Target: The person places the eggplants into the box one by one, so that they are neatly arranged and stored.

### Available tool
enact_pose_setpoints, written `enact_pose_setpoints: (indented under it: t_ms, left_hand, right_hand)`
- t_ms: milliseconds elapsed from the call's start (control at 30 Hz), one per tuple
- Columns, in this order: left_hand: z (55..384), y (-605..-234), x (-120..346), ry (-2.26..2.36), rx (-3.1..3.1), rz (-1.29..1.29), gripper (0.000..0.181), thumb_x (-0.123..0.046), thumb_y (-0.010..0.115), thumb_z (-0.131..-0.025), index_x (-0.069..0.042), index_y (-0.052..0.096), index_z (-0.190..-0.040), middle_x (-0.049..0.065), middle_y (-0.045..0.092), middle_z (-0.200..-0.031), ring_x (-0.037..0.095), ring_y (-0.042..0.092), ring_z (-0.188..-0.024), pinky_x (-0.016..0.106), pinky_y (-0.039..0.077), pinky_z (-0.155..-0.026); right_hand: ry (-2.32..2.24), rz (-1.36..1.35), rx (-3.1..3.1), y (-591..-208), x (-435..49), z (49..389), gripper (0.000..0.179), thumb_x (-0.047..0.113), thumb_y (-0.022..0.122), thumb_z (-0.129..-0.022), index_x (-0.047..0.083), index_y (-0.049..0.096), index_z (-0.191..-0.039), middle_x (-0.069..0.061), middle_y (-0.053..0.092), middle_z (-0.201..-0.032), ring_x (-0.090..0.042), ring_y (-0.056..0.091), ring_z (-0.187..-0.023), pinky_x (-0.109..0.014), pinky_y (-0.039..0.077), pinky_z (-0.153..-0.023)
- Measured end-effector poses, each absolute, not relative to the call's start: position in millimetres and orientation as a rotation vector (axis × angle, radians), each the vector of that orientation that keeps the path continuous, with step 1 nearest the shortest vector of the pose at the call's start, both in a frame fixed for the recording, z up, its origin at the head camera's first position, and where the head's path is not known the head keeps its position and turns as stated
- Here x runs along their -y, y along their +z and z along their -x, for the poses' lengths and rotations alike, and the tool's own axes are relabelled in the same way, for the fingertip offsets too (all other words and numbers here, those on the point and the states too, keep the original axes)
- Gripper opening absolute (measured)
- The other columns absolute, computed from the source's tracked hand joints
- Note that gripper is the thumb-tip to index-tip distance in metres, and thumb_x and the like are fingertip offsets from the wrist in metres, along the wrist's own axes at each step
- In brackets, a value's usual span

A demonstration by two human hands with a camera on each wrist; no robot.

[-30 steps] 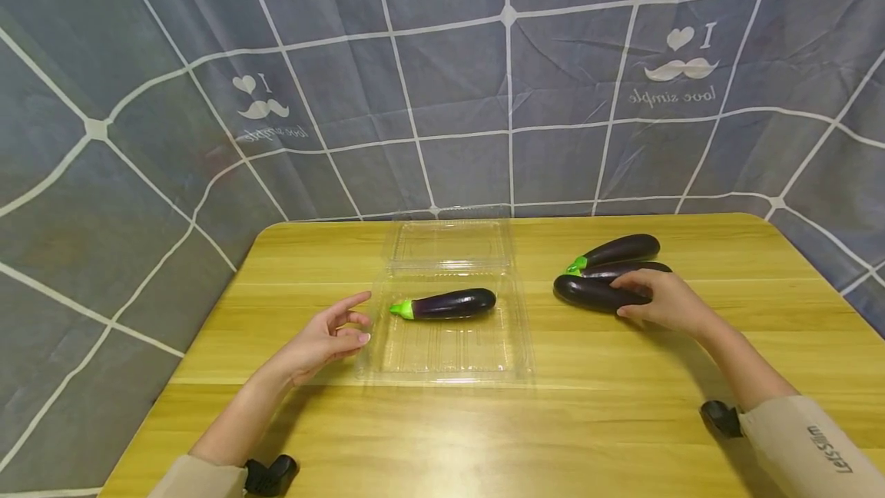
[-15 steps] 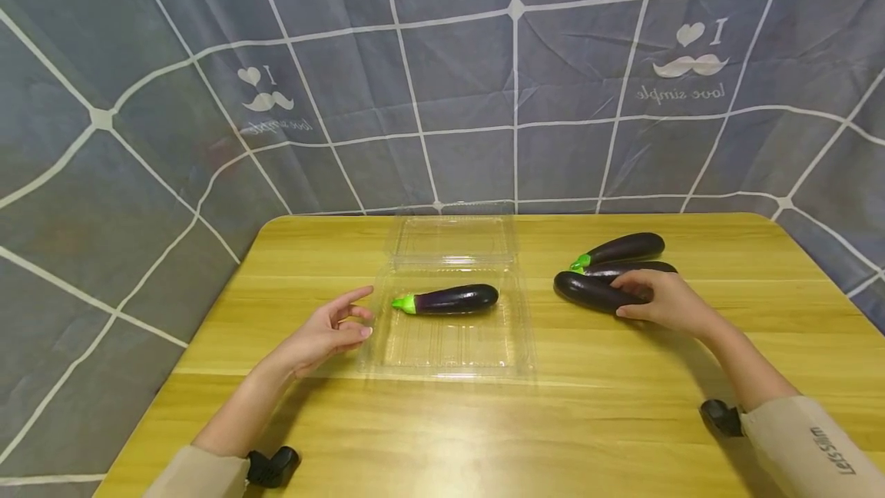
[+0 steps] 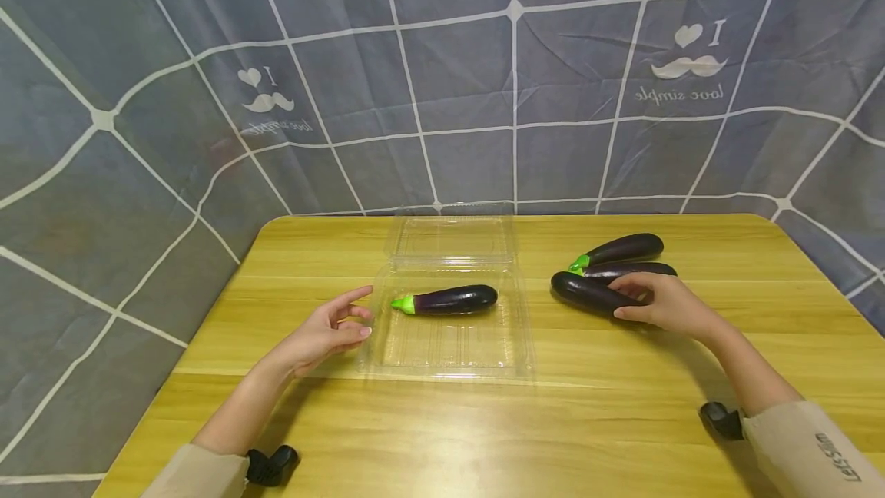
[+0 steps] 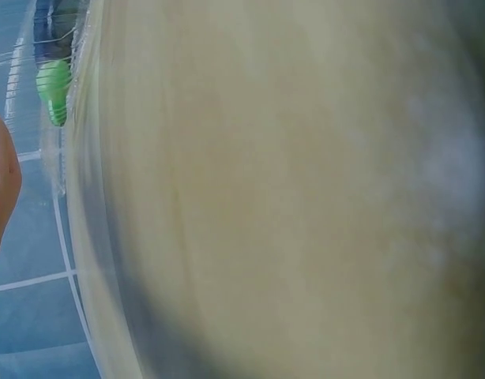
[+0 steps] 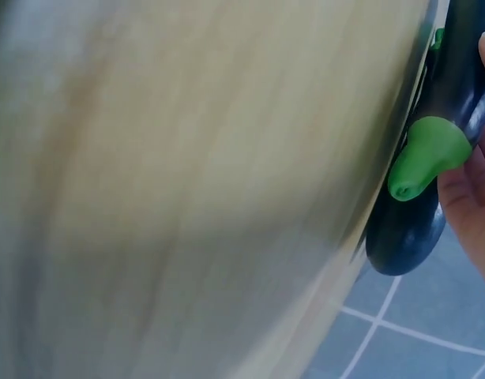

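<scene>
Landmark: we take the clear clamshell tray (image 3: pixel 513 344), lying open in the middle of the yellow wooden desk (image 3: pixel 442 436), its lid (image 3: pixel 452 238) folded back on the far side.

Left hand: our left hand (image 3: pixel 323 333) rests on the desk just beside the tray's left edge, fingers loosely curled with the forefinger stretched toward the tray, holding nothing; we can't tell whether the fingertips touch the plastic.

Eggplant in tray: one dark eggplant (image 3: pixel 448 300) lies across the far half of the tray, its green cap (image 4: pixel 53 91) pointing at our left hand.

Right hand: our right hand (image 3: pixel 660 302) sits well right of the tray, fingers curled over the nearest eggplant (image 3: pixel 588 292) of a pile, thumb tucked at its near side, gripping it while it lies on the desk.

Pile: behind that one we see a second eggplant (image 3: pixel 632 270), touching it and partly hidden by our fingers, and a third eggplant (image 3: pixel 618 249) farthest back with its green cap toward the tray.

In the way: bare desk lies between the pile and the tray's right rim.

Surroundings: a grey cloth backdrop (image 3: pixel 442 83) with white lines hangs behind the desk, beyond the tray's lid.

Wrist views: both are mostly blurred desk; the right one shows a green cap (image 5: pixel 428 158) close against our fingers.
</scene>
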State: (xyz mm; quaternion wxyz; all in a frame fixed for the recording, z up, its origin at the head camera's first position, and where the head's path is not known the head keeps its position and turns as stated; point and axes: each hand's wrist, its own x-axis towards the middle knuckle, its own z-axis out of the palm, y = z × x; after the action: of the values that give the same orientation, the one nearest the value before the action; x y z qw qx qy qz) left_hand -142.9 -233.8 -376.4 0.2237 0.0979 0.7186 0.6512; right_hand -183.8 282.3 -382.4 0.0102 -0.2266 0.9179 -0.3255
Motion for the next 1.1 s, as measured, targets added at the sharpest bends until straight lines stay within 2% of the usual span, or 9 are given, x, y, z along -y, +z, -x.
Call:
enact_pose_setpoints:
  t_ms: [267,600,1100]
  left_hand:
    - [142,-376,234,1.801,-1.983,-0.267,0.075,-0.003,0.061,-0.088,-0.003,0.017,-0.148,0.008,0.044,-0.112,0.013,0.055,-0.088,0.025,0.05,-0.076]
    - [142,-376,234,1.804,-1.985,-0.268,0.074,-0.003,0.061,-0.088,-0.003,0.017,-0.148,0.008,0.044,-0.112,0.011,0.055,-0.087,0.025,0.05,-0.077]
    - [142,-374,233,1.8,-1.983,-0.253,0.075,-0.004,0.062,-0.088,-0.003,0.017,-0.148,0.008,0.044,-0.112,0.011,0.055,-0.087,0.025,0.049,-0.077]
  right_hand:
    - [-1.077,0.704,-2.869,-377,-279,181,0.034,0.016,0.077,-0.077,0.003,0.066,-0.106,-0.005,0.063,-0.09,-0.006,0.054,-0.08,-0.023,0.048,-0.065]
    - [-1.11,0.663,-2.83,-366,-271,180,0.039,0.02,0.077,-0.077,0.003,0.065,-0.111,-0.008,0.064,-0.099,-0.01,0.057,-0.085,-0.021,0.047,-0.069]
    - [-1.141,0.732,-2.749,-347,-252,185,0.039,0.024,0.078,-0.076,0.007,0.065,-0.109,-0.003,0.061,-0.088,-0.012,0.058,-0.074,-0.026,0.049,-0.063]
